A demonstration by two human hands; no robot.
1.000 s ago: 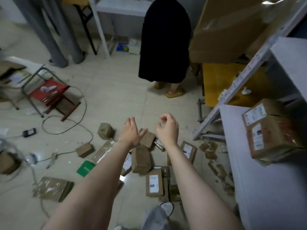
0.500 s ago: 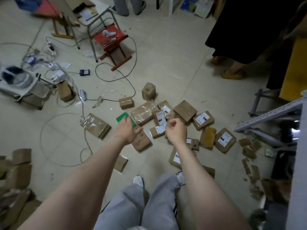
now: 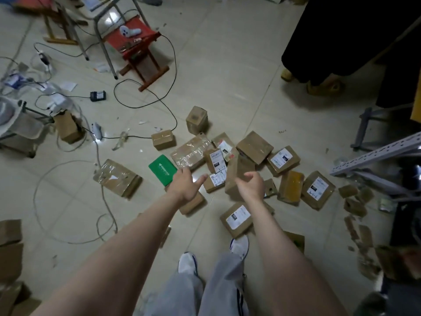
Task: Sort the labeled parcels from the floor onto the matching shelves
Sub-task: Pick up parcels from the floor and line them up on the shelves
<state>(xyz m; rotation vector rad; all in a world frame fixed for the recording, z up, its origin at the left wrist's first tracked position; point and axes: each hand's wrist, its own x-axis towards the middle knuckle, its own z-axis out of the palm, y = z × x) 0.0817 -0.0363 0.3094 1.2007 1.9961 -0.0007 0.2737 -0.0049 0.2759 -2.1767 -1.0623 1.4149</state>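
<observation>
Floor carries the whole parcel pile: dumped loose, several labels face-up so you can read shelf nos. Shelf frame sits just to the right, prob. for short carries. Your left hand hangs over the pile, fingers relaxed, holding nothing. Right hand is loosely curled, also empty, over a brown parcel, likely your next pick.
</observation>
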